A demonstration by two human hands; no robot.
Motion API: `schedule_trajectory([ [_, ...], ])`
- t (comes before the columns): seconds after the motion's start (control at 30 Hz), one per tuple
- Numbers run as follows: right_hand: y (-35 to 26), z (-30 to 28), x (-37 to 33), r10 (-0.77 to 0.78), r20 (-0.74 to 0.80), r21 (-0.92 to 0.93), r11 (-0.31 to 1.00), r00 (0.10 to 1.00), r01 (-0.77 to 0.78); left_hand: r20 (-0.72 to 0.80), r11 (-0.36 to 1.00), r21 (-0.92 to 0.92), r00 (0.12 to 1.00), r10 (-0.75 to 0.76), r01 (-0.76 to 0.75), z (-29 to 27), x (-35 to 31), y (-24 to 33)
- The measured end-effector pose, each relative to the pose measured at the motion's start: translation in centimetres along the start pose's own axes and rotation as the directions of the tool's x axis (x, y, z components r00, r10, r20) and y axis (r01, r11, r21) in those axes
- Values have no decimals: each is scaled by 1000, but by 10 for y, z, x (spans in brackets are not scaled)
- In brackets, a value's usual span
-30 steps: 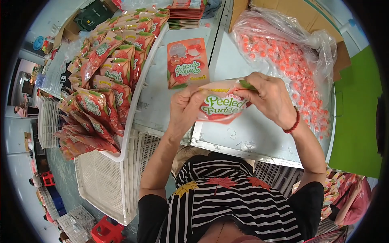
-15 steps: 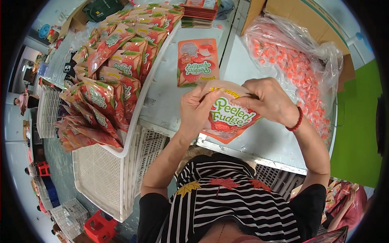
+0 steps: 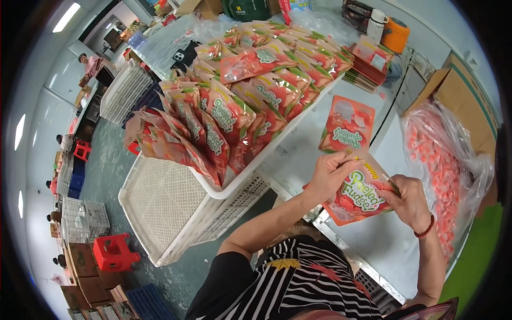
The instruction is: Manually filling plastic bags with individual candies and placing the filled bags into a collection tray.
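Observation:
A red and pink candy pouch (image 3: 358, 196) with a pale top hangs between my hands above the table's front edge. My left hand (image 3: 332, 177) pinches its upper left edge, thumb against the front. At its right side, my right hand (image 3: 409, 202) grips the edge with the thumb on the front face. Just beyond lies a flat candy pouch (image 3: 348, 124) on the table, its print upside down to me. To my left a white crate (image 3: 250, 169) is heaped with filled candy pouches (image 3: 226, 109). On the right, wrapped red candies (image 3: 434, 160) spill within a clear plastic bag (image 3: 472, 133).
A stack of flat pouches (image 3: 368, 63) stands at the far table edge, near a white bottle (image 3: 376, 25) and an orange container (image 3: 395, 34). A cardboard box (image 3: 469, 101) is behind the candies. White stacked crates (image 3: 165, 218) and a red stool (image 3: 114, 252) stand at left.
My view has swung left, so everything sits further right in the picture. The pouch stays in both hands, and my right hand has shifted from its top edge down its right side.

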State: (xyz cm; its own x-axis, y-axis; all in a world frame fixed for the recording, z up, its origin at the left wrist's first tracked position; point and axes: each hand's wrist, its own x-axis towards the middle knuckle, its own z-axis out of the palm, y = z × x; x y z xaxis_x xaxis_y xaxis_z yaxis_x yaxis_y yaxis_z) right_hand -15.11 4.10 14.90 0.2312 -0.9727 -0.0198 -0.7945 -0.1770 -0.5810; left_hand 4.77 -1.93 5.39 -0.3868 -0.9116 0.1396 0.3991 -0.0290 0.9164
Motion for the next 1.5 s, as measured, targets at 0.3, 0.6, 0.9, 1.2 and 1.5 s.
schedule_trajectory([
  [0.3, 6, -12, 39, 17, 26, 225, 974, 1000, -23, 199, 885, 405, 967, 161, -230, -15, 50, 50],
  [0.6, 38, -41, 48, -22, -101, 219, 975, 995, 44, 1, -466, 884, 995, 98, 45, -147, 191, 114],
  [0.9, 49, -57, 58, 209, -78, 346, 923, 975, -170, -75, -537, 842, 997, -35, 45, -193, 207, 128],
  [1.2, 53, -58, 108, 172, -234, 520, 854, 957, -26, 253, -582, 806, 828, 501, 105, -196, 239, 108],
  [1.5, 58, -84, 145, 115, -339, 379, 925, 934, 24, 421, -431, 785, 894, -154, -445, -177, 301, 42],
])
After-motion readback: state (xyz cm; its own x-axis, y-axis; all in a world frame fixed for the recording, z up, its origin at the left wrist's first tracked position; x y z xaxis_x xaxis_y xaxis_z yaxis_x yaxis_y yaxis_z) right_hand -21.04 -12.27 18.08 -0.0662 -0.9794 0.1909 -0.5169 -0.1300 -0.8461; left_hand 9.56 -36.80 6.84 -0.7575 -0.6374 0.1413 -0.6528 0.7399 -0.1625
